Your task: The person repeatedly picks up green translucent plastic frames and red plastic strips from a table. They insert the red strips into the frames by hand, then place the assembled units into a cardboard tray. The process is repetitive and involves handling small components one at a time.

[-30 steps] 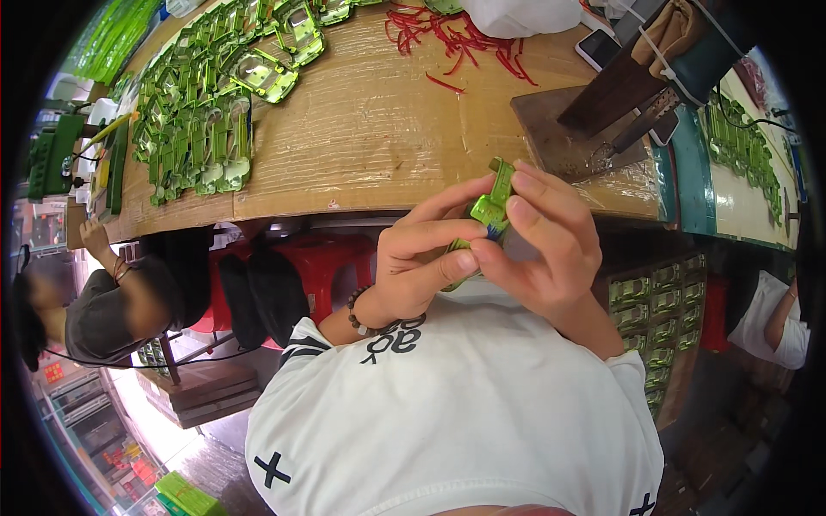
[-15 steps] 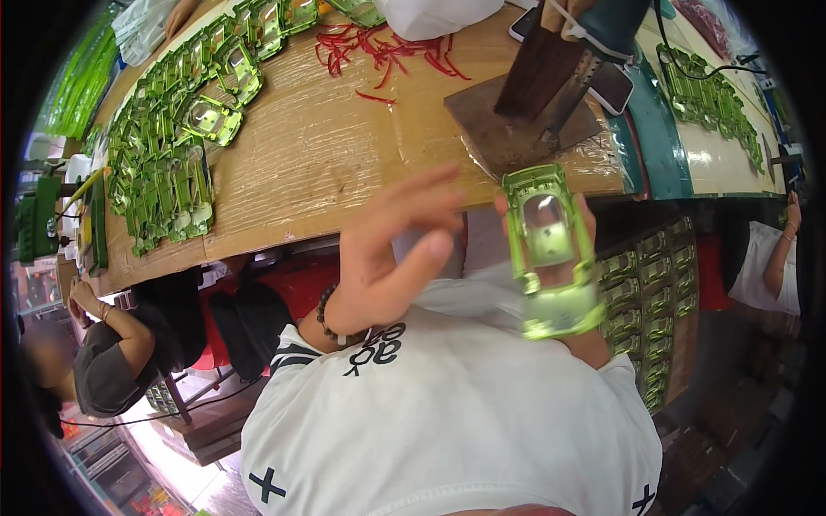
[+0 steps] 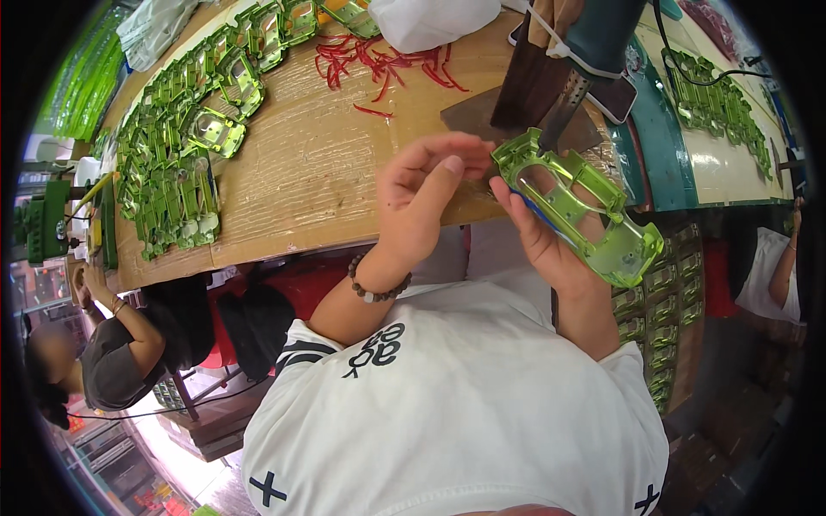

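Near grey perforated metal nozzle [image 3: 568, 101]: right hand [image 3: 548, 249] grips glossy green plastic car-body shell [image 3: 568, 211]; left hand [image 3: 420, 196] loosely spread. Apparently positioning; calls for steady support.

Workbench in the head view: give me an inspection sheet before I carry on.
Surface: brown tabletop, shiny and wrinkled.
Job's things: green car shell in hand; more green shells massed at left.
Clutter: red strips, white bag, phone.
Hands: right hand holds the shell; left hand beside its end, contact unclear.
Cables: black cable over the right-hand bench.
Surroundings: seated person at left, red stool below the table edge.
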Demonstrator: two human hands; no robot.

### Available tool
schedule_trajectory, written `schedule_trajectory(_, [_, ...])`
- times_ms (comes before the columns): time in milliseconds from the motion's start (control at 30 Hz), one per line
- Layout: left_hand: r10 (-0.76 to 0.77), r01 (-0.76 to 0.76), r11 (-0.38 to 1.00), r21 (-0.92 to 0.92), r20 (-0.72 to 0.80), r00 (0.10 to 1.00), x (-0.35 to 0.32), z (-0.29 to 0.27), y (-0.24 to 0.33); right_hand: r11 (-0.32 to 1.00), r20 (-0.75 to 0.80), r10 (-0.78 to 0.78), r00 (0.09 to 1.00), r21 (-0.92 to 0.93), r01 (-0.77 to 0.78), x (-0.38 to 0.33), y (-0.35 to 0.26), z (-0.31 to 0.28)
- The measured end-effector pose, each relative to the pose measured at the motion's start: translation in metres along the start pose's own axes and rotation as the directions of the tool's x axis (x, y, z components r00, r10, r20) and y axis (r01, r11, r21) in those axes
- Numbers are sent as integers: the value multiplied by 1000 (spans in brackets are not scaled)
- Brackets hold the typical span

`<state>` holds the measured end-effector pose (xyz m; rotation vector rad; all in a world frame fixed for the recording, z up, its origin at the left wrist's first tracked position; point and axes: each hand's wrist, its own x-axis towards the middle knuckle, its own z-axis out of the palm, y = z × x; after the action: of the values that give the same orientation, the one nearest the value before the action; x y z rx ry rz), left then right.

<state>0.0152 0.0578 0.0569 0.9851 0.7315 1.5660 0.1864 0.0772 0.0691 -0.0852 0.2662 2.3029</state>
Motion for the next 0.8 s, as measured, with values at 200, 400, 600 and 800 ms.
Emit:
schedule_trajectory(200, [82,-88,995,52,100,992,-6,-5,-3,996,23,81,996,47,-82,-3,-5,-6])
schedule_trajectory(400, [121,-134,990,55,188,975,-7,-7,-2,987,63,114,991,105,-120,-7,-7,-7])
schedule_trajectory(600, [158,-174,984,42,253,955,-5,-10,-4,982,51,139,989,122,-144,-8,-8,-4])
schedule_trajectory(800, [134,-154,987,47,288,948,-5,-8,-3,972,99,133,986,180,-149,-7,-8,-3])
